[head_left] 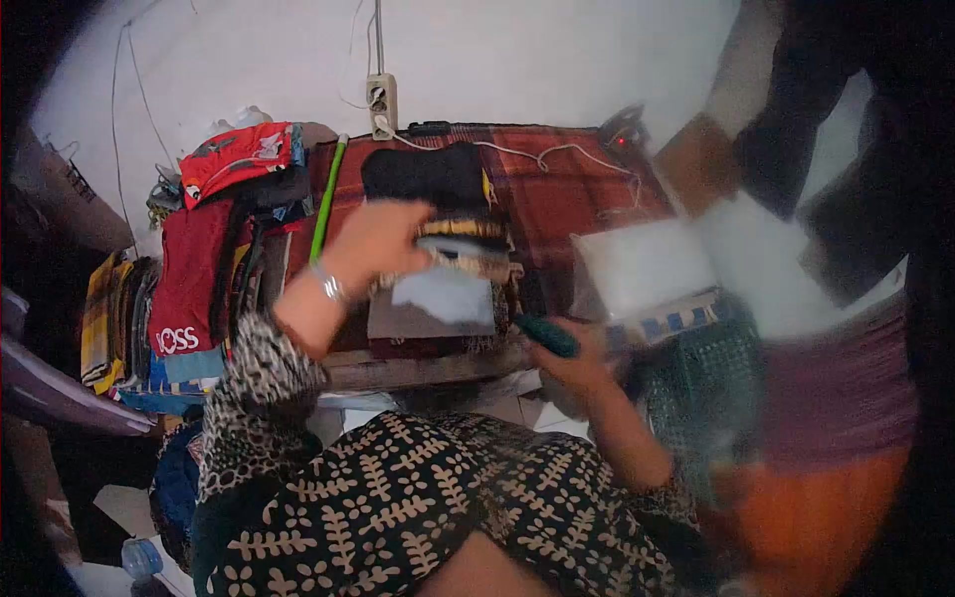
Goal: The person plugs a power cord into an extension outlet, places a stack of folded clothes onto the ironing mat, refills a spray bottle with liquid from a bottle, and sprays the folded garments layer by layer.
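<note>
My left hand, with a bracelet at the wrist, reaches over the left side of a stack of folded cloth. Its fingers look spread but are blurred by motion. The stack has a black folded cloth at the back, then yellow and grey folds and a light blue-grey piece at the front. In my right hand, at the stack's front right, is a dark green, elongated, rounded object; its kind is unclear.
The stack lies on a red plaid cloth. Left of it are a green stick, a maroon folded garment and more folded cloths. At right lies a white packet. A power strip with a white cord hangs behind.
</note>
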Tool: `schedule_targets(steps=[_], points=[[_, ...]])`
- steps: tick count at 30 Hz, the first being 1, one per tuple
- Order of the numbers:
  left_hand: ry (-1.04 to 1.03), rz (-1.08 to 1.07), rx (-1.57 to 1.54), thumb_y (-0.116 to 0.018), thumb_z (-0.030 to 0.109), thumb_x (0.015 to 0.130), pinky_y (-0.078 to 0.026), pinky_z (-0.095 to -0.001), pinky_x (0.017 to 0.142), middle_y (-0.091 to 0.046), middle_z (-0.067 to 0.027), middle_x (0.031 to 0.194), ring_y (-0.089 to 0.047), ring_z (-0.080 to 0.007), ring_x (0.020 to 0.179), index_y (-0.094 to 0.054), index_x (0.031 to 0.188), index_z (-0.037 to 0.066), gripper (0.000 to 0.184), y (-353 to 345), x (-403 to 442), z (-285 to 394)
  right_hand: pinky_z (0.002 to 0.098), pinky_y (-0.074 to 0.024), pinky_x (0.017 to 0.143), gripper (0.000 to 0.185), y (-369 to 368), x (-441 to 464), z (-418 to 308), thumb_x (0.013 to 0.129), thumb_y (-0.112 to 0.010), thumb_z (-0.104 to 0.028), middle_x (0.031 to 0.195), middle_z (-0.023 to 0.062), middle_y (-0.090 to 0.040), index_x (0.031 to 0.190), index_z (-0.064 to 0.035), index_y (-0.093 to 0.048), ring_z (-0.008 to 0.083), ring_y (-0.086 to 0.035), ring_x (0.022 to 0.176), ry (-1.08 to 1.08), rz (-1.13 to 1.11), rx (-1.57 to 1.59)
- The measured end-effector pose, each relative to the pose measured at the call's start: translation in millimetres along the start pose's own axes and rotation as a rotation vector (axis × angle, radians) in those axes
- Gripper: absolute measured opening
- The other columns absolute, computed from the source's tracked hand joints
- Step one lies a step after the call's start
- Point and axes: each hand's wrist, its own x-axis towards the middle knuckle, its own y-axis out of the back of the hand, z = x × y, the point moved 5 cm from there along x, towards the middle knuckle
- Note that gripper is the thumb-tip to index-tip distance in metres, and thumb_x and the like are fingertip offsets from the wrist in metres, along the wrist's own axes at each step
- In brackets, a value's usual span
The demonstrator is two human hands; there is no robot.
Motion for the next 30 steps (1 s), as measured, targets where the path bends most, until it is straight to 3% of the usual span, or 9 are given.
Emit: schedule_targets(steps=[4, 8, 11, 14, 16, 19, 23, 25, 30], points=[[0.007, -0.122, -0.230, -0.072, 0.029, 0.061, -0.052, -0.0403, 0.079, -0.069, -0.0198, 0.091, -0.066, -0.0316, 0.086, -0.065, 0.106, 0.001, 0.053, 44, 77, -56, 0.0393, -0.0505, 0.074, 0.036, -9, 60, -51, 0.076, -0.077, -0.026, 0.091, 0.0176, -0.066, 0.101, -0.0017, -0.067, 0.0326, -0.065, 0.080, 0.289, 0.105, -0.093], [0.055, -0.097, -0.180, -0.073, 0.033, 0.061, -0.051, -0.0398, 0.077, -0.068, -0.0202, 0.089, -0.065, -0.0304, 0.084, -0.065, 0.105, 0.000, 0.056, 74, 111, -59, 0.0396, -0.0507, 0.074, 0.034, -22, 112, -57, 0.076, -0.076, -0.026, 0.088, 0.0175, -0.066, 0.098, -0.0020, -0.068, 0.0330, -0.066, 0.080, 0.379, 0.129, -0.117], [0.022, -0.112, -0.199, -0.072, 0.033, 0.062, -0.051, -0.0398, 0.076, -0.068, -0.0200, 0.088, -0.065, -0.0302, 0.083, -0.065, 0.105, -0.001, 0.055, 77, 116, -61, 0.0392, -0.0506, 0.072, 0.034, -39, 129, -32, 0.075, -0.076, -0.027, 0.084, 0.0163, -0.067, 0.095, -0.0014, -0.068, 0.0307, -0.067, 0.078, 0.284, 0.022, -0.245], [0.017, -0.127, -0.193, -0.072, 0.033, 0.063, -0.050, -0.0395, 0.075, -0.068, -0.0198, 0.088, -0.065, -0.0292, 0.082, -0.065, 0.104, -0.001, 0.054, 83, 110, -53, 0.0386, -0.0506, 0.069, 0.036, -35, 117, -7, 0.073, -0.077, -0.029, 0.082, 0.0154, -0.068, 0.095, -0.0013, -0.069, 0.0273, -0.067, 0.077, 0.112, -0.054, -0.058], [0.010, -0.127, -0.201, -0.071, 0.032, 0.063, -0.051, -0.0399, 0.076, -0.068, -0.0201, 0.088, -0.065, -0.0304, 0.083, -0.065, 0.105, 0.000, 0.053, 77, 108, -55, 0.0344, -0.0508, 0.075, 0.041, -25, 101, -22, 0.074, -0.081, -0.027, 0.093, 0.0086, -0.066, 0.103, -0.0019, -0.067, 0.0161, -0.062, 0.086, -0.063, -0.192, -0.009], [-0.022, -0.096, -0.174, -0.070, 0.030, 0.064, -0.051, -0.0411, 0.078, -0.068, -0.0206, 0.091, -0.066, -0.0336, 0.086, -0.064, 0.107, 0.001, 0.052, 53, 90, -49, 0.0326, -0.0511, 0.079, 0.046, -12, 69, -41, 0.074, -0.083, -0.029, 0.097, 0.0080, -0.066, 0.108, -0.0016, -0.066, 0.0166, -0.062, 0.090, -0.236, -0.239, -0.001], [-0.041, 0.006, 0.021, -0.073, 0.030, 0.066, -0.052, -0.0461, 0.080, -0.067, -0.0189, 0.099, -0.065, -0.0375, 0.094, -0.062, 0.113, 0.007, 0.054, 27, 30, -4, 0.0321, -0.0513, 0.082, 0.045, 18, 26, -31, 0.076, -0.082, -0.026, 0.100, 0.0080, -0.067, 0.110, -0.0013, -0.065, 0.0170, -0.062, 0.092, -0.257, -0.196, 0.176], [-0.054, 0.059, 0.028, -0.074, 0.025, 0.066, -0.052, -0.0449, 0.082, -0.066, -0.0162, 0.104, -0.064, -0.0355, 0.096, -0.061, 0.115, 0.007, 0.054, -1, -8, 21, 0.0286, -0.0473, 0.063, 0.027, 29, 10, -3, 0.078, -0.076, -0.021, 0.079, 0.0044, -0.064, 0.095, -0.0009, -0.069, 0.0112, -0.058, 0.070, -0.200, -0.155, 0.272], [-0.245, 0.293, 0.175, -0.070, 0.020, 0.072, -0.047, -0.0402, 0.081, -0.065, -0.0049, 0.114, -0.064, -0.0242, 0.100, -0.061, 0.118, 0.010, 0.048, -86, -89, 45, 0.0287, -0.0476, 0.064, 0.026, 37, -30, 35, 0.080, -0.075, -0.020, 0.078, 0.0048, -0.064, 0.095, -0.0006, -0.069, 0.0129, -0.058, 0.070, -0.179, -0.092, 0.275]])
